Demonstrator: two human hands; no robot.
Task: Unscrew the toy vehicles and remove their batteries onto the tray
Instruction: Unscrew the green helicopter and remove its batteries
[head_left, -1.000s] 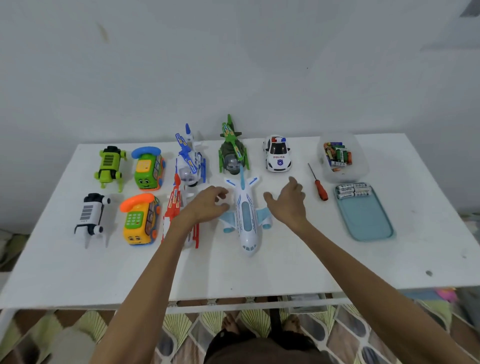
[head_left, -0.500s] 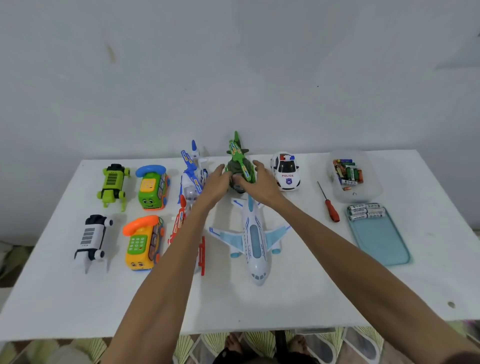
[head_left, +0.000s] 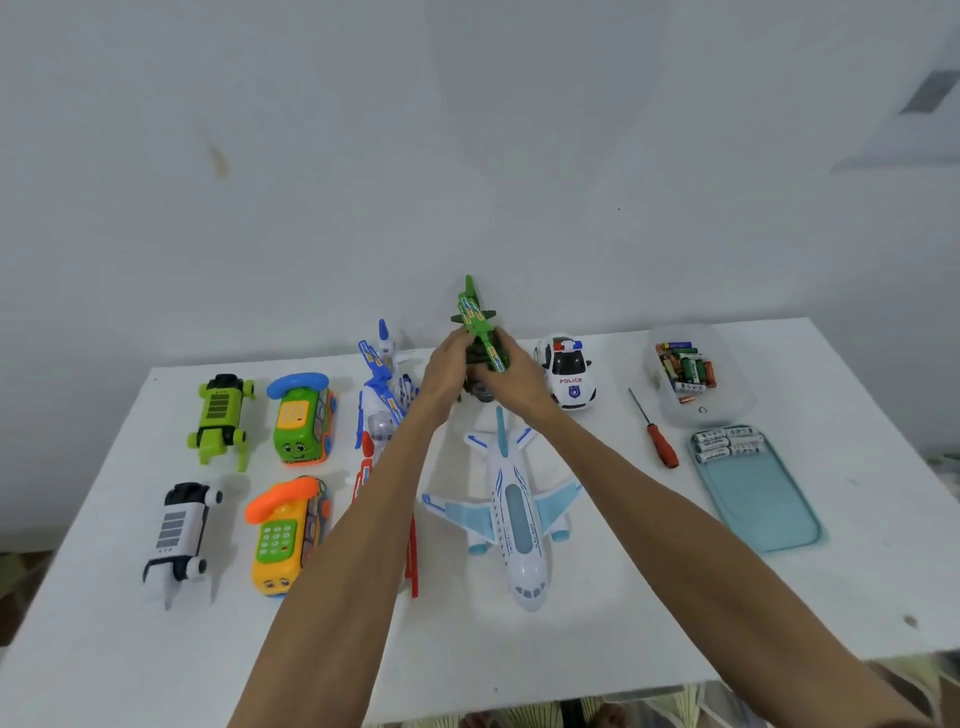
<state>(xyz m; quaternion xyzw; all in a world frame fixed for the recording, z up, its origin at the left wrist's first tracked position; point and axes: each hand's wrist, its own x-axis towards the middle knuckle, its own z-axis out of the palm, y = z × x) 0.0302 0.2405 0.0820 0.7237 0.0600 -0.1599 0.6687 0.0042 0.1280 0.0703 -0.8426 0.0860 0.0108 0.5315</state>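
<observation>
Green helicopter (head_left: 475, 312) gripped by left hand (head_left: 447, 369) and right hand (head_left: 514, 382) near tabletop's (head_left: 623, 597) far edge. Few batteries (head_left: 727, 444) on tray (head_left: 758, 499); most toys (head_left: 514, 519) seemingly unopened.

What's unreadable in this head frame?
1. Underside of the green helicopter, head view: hidden by left hand and right hand; no screw visible.
2. Most of the red toy, head view: behind the left forearm.
3. Labels on batteries in the clear box, head view: too small.

plain white wall (head_left: 311, 156), white table (head_left: 883, 571) w/ scuffs, patterned floor (head_left: 519, 716) below
</observation>
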